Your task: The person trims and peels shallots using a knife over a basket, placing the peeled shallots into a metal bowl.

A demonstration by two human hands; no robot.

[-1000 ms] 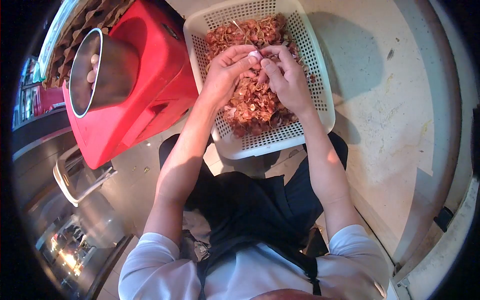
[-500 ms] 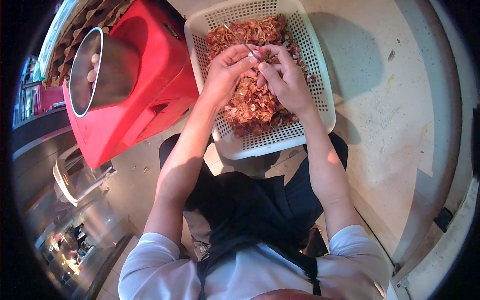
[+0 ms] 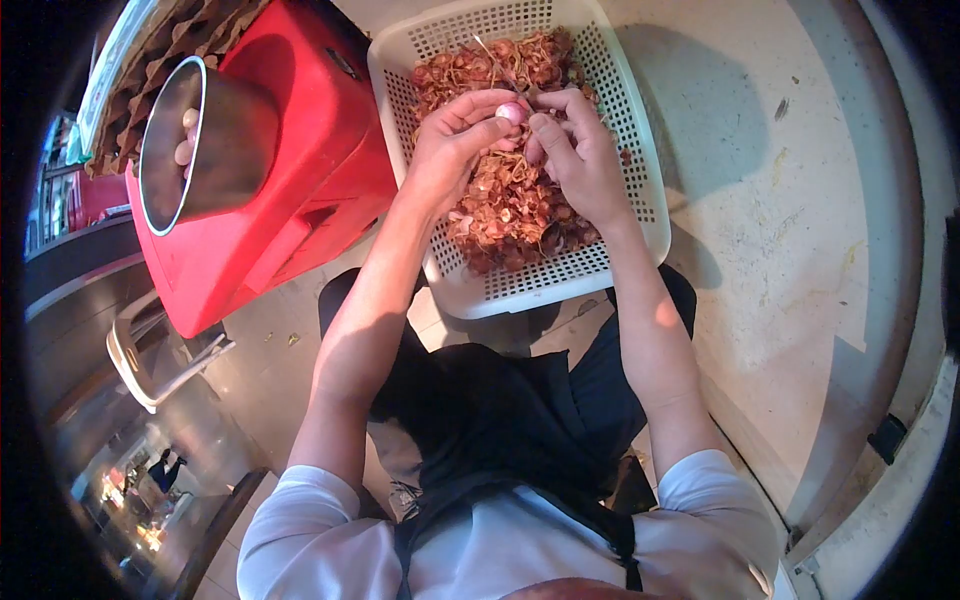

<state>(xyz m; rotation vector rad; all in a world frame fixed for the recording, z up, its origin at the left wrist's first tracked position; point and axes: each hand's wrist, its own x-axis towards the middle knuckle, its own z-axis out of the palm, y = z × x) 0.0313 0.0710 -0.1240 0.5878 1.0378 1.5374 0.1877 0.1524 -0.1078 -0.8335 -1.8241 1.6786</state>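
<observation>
Over the basket, my left hand [image 3: 452, 142] pinches a pink-and-white peeled shallot [image 3: 512, 112] between thumb and fingers. My right hand [image 3: 580, 160] is closed close beside it, its thumb near the shallot. A thin knife [image 3: 483, 46] runs out from the right hand toward the far left; only a pale bit of its blade shows, and the handle is hidden in the fingers. Below both hands, a heap of brown-skinned shallots with loose dry peels [image 3: 500, 215] fills the white perforated basket [image 3: 540, 295].
To the left, a steel pot [image 3: 235, 140] with several pale peeled bulbs inside stands tilted in view on a red plastic stool [image 3: 330, 130]. Brown egg trays [image 3: 190, 40] are stacked behind it. A white chair [image 3: 130, 360] stands further left. A pale wall panel [image 3: 770, 200] is on the right.
The knife blade has swung away from the shallot, and more of the shallot's pink side shows. My right hand has shifted slightly right; the left hand stays nearly in place.
</observation>
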